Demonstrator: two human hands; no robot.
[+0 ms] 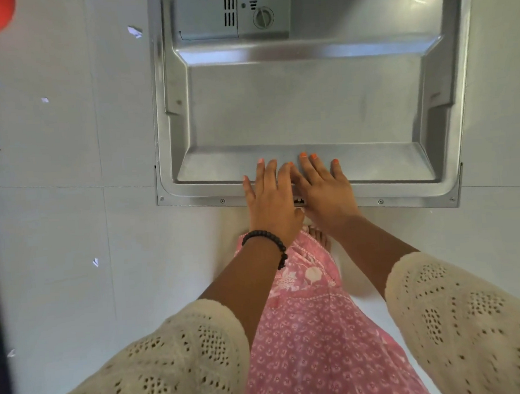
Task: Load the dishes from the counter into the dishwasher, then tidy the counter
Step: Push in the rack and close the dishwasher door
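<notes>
Dishwasher door (pixel 304 102) down flat; left hand (pixel 271 202), right hand (pixel 324 193) spread open on latch edge. Likely opening or closing step; next move unclear.

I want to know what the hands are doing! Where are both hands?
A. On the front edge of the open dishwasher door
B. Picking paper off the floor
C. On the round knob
A: the left hand and right hand lie flat, fingers straight, on the near edge of the dishwasher door.
</notes>
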